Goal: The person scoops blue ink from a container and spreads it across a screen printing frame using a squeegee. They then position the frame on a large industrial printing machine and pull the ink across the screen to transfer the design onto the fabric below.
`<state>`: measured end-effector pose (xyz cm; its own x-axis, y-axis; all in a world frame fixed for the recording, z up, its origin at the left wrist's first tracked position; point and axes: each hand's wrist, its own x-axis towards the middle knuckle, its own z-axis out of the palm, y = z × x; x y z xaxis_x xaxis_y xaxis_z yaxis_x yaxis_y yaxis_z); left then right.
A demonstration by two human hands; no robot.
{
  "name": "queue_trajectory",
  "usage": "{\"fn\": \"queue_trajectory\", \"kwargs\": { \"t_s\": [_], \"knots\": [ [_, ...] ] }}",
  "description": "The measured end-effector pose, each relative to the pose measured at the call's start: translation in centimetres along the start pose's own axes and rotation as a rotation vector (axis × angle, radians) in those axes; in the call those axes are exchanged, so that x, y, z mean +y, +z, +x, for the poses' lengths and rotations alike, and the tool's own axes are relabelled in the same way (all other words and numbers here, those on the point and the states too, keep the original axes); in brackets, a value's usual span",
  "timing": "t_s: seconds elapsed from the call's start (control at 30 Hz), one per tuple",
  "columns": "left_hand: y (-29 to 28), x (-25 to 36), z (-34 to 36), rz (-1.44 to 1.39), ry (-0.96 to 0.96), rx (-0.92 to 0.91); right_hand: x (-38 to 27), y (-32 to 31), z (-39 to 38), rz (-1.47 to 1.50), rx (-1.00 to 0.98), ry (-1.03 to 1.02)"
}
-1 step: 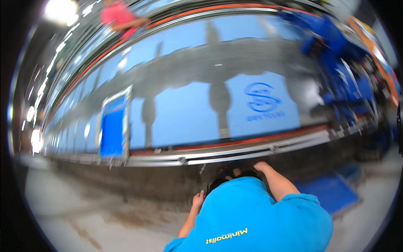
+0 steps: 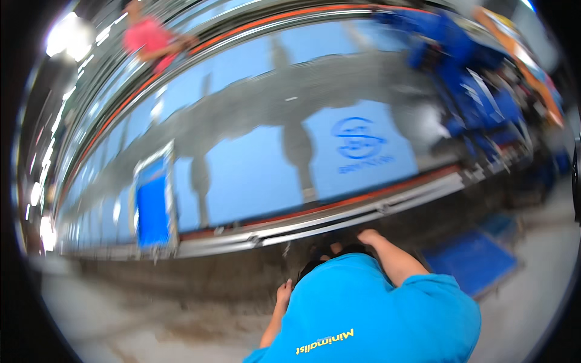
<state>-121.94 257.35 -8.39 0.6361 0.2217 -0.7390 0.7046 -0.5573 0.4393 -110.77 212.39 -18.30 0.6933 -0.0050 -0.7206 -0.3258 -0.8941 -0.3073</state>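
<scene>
At my left side hangs my left hand [image 2: 284,291], beside my blue shirt; no object shows in it. My right hand [image 2: 367,235] is in front of my body, close to the near metal rail [image 2: 321,228] of a long table; whether it touches the rail I cannot tell. The fingers of both hands are small and blurred. On the grey table [image 2: 242,148] lie light blue fabric pieces [image 2: 251,175], and one to the right carries a printed dark blue emblem [image 2: 360,145]. A framed printing screen [image 2: 152,209] with a blue middle stands at the near edge, left.
Blue machinery [image 2: 460,66] stands over the table's right end. A blue flat panel or mat [image 2: 472,260] is low on the right. Across the table, a person in a pink top [image 2: 145,39] stands at the far left. An orange-edged piece [image 2: 526,66] rises at the far right.
The view has turned slightly, so the table and the printing screen sit further left and tilt more. My hands keep about the same pose.
</scene>
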Motion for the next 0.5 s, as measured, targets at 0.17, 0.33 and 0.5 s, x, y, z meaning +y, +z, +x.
{"fn": "queue_trajectory", "kwargs": {
  "t_s": [0.17,0.33,0.5],
  "knots": [
    [0.7,-0.5,6.8,-0.204,0.064,-0.200,-0.1,-0.9,-8.2,0.262,0.083,0.056],
    [-0.1,2.5,10.5,-0.326,-0.116,-0.291,3.5,-0.7,-15.1,0.419,0.137,0.329],
    [0.3,7.7,11.7,-0.169,-0.090,-0.181,8.9,2.1,-17.4,0.358,0.072,0.550]
  ]
}}
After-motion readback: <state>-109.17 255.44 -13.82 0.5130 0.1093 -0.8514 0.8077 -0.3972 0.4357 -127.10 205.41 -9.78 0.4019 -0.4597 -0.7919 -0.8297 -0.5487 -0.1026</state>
